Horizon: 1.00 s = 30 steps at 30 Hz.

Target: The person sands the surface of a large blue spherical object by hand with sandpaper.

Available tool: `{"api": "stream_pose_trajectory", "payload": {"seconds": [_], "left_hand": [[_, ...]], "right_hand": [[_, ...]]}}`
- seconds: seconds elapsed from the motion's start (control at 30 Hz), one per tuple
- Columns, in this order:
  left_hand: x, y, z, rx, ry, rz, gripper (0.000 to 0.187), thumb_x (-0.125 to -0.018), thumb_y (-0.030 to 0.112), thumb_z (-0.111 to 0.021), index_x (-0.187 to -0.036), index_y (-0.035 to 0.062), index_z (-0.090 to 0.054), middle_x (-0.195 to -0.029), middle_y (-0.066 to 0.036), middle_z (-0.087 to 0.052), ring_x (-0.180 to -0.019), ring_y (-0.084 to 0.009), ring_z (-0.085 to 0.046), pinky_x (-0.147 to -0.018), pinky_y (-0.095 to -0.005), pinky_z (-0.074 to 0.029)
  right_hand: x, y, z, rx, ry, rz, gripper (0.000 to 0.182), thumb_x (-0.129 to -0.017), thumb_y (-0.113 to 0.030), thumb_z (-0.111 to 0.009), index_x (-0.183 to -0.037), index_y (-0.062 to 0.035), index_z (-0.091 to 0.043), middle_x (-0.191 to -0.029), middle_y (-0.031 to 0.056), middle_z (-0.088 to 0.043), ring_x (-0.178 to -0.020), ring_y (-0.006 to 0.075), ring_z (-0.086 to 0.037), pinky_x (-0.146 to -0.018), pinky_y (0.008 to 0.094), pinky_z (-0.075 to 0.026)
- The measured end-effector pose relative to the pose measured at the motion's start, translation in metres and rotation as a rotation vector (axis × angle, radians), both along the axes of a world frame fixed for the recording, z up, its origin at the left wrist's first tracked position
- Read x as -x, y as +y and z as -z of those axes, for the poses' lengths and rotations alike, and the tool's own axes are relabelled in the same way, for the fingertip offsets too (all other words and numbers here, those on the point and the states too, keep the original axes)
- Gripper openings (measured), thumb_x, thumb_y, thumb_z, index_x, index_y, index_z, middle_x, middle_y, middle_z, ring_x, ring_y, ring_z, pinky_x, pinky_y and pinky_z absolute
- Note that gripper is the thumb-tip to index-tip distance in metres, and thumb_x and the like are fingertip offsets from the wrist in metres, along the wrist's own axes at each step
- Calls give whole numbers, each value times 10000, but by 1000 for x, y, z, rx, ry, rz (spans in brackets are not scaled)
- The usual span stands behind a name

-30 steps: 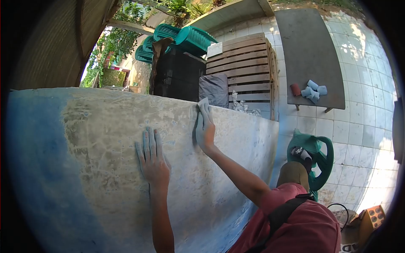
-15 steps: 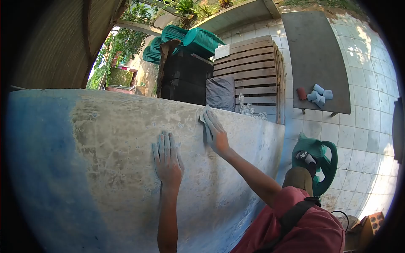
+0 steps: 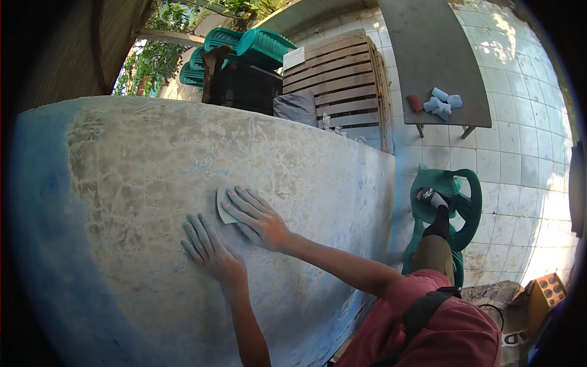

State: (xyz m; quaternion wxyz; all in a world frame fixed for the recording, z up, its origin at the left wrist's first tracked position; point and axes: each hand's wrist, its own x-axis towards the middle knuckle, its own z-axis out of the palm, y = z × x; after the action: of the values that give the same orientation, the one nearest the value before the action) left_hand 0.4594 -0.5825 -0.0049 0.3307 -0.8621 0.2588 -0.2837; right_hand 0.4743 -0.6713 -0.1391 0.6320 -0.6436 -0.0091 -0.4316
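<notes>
A wall with worn blue and whitish paint over grey patches fills the middle and left of the view. My right hand presses a pale sheet of sandpaper flat against it, fingers stretched over the sheet. To the left and slightly lower, my left hand lies flat on the same surface with its fingers spread and nothing in it. Both hands look dusty. A small gap separates them.
A green plastic chair with a foot on it stands at the right. Beyond are a grey table with blue and red rolls, wooden pallets, stacked green chairs and an orange block.
My right hand has slid down and left with the sandpaper, closer to my left hand. My left hand has shifted left and tilted. The view has moved, so the background sits higher and further left.
</notes>
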Motion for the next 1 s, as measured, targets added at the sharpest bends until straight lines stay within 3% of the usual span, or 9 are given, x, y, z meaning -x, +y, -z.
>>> {"api": "stream_pose_trajectory", "payload": {"seconds": [0.1,0.17,0.3,0.47,0.53,0.67,0.77,0.87,1.0], "left_hand": [[13,17,-3,11,17,5,618,-966,45,-474,-1573,81,-365,-1653,-108,-332,-1546,-264,-265,-1259,-536,-174],[14,20,0,-64,-23,55,654,-936,62,-512,-1573,90,-366,-1656,-91,-331,-1546,-246,-267,-1262,-529,-173],[11,21,3,-66,-20,90,662,-936,96,-542,-1574,102,-367,-1658,-74,-330,-1545,-240,-272,-1265,-524,-172],[9,22,2,-138,-63,66,704,-911,110,-595,-1576,115,-363,-1657,-91,-325,-1536,-246,-289,-1267,-526,-194],[15,22,3,-176,-42,55,709,-908,111,-598,-1576,117,-363,-1656,-92,-326,-1538,-244,-283,-1269,-528,-190],[8,5,11,-209,58,44,647,-944,127,-540,-1570,111,-377,-1662,-79,-315,-1549,-234,-255,-1275,-517,-159],[5,-4,26,-265,212,24,698,-907,106,-585,-1570,93,-369,-1647,-99,-338,-1538,-251,-278,-1272,-529,-184],[-5,-1,46,-319,216,44,667,-936,126,-566,-1571,88,-366,-1653,-99,-323,-1540,-258,-270,-1274,-529,-174],[-9,-17,62,-302,302,10,634,-967,155,-544,-1570,78,-366,-1660,-102,-307,-1542,-271,-262,-1272,-540,-162]], "right_hand": [[-33,11,24,48,-83,11,555,-959,-106,-600,-1504,-89,-495,-1586,146,-431,-1486,347,-367,-1238,482,-282],[-52,15,45,-612,448,269,559,-940,-30,-568,-1493,-55,-497,-1548,159,-475,-1483,362,-362,-1237,489,-289],[-22,25,44,-76,56,175,556,-922,31,-549,-1473,-35,-515,-1556,159,-466,-1468,368,-391,-1207,475,-339],[-26,21,49,-261,59,148,441,-994,-27,-509,-1431,25,-534,-1508,224,-500,-1438,414,-417,-1190,454,-343],[-34,21,72,-596,450,203,484,-967,8,-523,-1450,21,-511,-1522,230,-478,-1462,416,-374,-1187,450,-349],[-16,17,68,-133,58,73,558,-936,3,-551,-1486,16,-459,-1562,239,-419,-1449,419,-394,-1189,456,-358],[-52,21,108,-579,548,230,618,-892,24,-594,-1496,-6,-462,-1572,222,-416,-1469,388,-377,-1199,454,-354],[-22,17,107,-97,139,97,616,-893,16,-592,-1496,-11,-466,-1575,227,-408,-1477,402,-356,-1205,464,-346],[-30,19,134,-488,402,166,618,-913,34,-569,-1516,-14,-441,-1585,234,-386,-1483,410,-340,-1202,472,-346]]}}
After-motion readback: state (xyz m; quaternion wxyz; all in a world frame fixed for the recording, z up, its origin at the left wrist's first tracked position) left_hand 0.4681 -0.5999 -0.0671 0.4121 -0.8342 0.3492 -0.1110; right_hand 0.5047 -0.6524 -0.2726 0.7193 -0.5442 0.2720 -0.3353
